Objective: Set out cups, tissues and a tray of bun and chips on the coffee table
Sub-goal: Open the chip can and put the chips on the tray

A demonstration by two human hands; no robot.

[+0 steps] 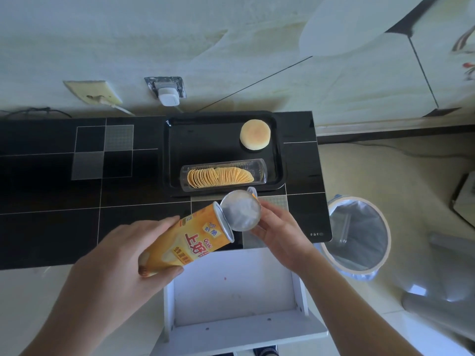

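1. The black tray [279,160] sits on the glossy black coffee table [51,196], toward its right end, just beyond both hands.
2. In the far right part of the tray lies a round pale bun [255,134]. Along the near edge of the tray lies a clear plastic sleeve [258,169] on its side, with a row of chips [219,177] stacked in it; bun and sleeve are apart.
3. The left hand [120,255] grips the yellow chip can [190,240] around its lower half, fingers curled over the top side and thumb pressed underneath. The can is tilted, its open mouth pointing up and to the right, toward the tray's near edge.
4. The right hand [277,227] holds the round translucent lid [240,210] right at the mouth of the can, fingers curled behind it. The lid's edge is touching or almost touching the can's rim; I cannot tell which.
5. The two hands are close together, linked by can and lid, held above the table's near edge, a little short of the tray.
6. Below the hands stands a white shelf unit [239,291]. To the right of the table, on the floor, stands a bin [357,235] lined with a grey bag.
7. On the wall behind the table a white plug adapter [168,95] sits in a socket.
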